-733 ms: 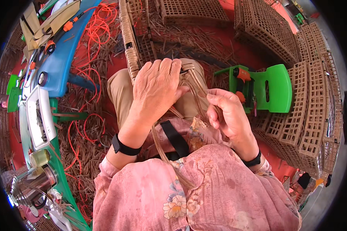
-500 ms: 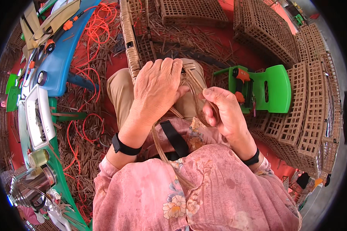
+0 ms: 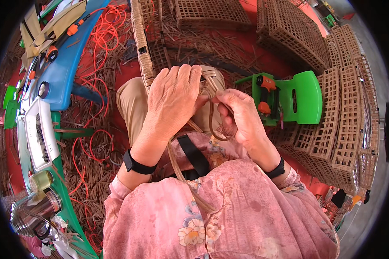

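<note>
Over my lap stands a long woven frame (image 3: 139, 47), its edge wrapped in pale brown cane strip. My left hand (image 3: 172, 99) lies across the frame's near end, back up, with its fingers curled down over it and the fingertips hidden. Close beside it, my right hand (image 3: 242, 113) pinches a flat brown cane strip (image 3: 211, 115) between thumb and fingers. This strip hangs in a loop below the pinch. More strips come out at the frame's end by my left fingers. Another long strip (image 3: 176, 162) runs from under my left wrist down over my shirt.
At right, a green plastic chair (image 3: 307, 97) bears an orange and black power tool (image 3: 267, 91). Stacked woven panels (image 3: 328, 125) stand behind it. A blue stool (image 3: 65, 82), a white basket (image 3: 41, 134) and a metal flask (image 3: 36, 209) are at left. Red hose (image 3: 106, 32) and cane scraps cover the floor.
My right hand has moved left, closer to my left hand, with the strip in its pinch. The strip's loop now hangs wider below. My left hand keeps its place on the frame.
</note>
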The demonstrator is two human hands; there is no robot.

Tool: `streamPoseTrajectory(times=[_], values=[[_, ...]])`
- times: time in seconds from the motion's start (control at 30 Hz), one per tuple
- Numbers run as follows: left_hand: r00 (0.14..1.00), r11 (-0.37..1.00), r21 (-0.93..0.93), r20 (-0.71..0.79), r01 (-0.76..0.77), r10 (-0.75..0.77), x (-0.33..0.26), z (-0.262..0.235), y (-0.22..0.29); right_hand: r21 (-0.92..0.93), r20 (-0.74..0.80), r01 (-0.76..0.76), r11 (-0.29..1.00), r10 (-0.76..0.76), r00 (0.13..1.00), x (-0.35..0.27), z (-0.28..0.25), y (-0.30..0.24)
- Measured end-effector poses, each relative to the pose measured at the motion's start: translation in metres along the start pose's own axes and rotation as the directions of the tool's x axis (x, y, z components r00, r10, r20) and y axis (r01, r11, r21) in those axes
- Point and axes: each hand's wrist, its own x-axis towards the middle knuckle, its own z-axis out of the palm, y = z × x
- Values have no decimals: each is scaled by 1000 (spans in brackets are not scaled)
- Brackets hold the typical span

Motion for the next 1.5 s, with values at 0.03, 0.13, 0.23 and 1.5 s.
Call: streamPoseTrajectory(times=[0.03, 0.13, 0.23, 1.5], values=[[1000, 1000, 0, -1, 1, -1, 0, -1, 0, -1, 1, 1, 1000, -1, 1000, 0, 0, 0], [1000, 1000, -6, 27, 3, -3, 0, -3, 0, 64, -5, 10, 998, -10, 1000, -1, -1, 0], [1000, 1000, -15, 9, -3, 3, 0, -3, -1, 71, -15, 48, 996, -47, 999, 0, 7, 1], [996, 970, -243, 92, 27, -5, -1, -13, -12, -101, -48, 180, 979, -185, 982, 14, 18, -9]])
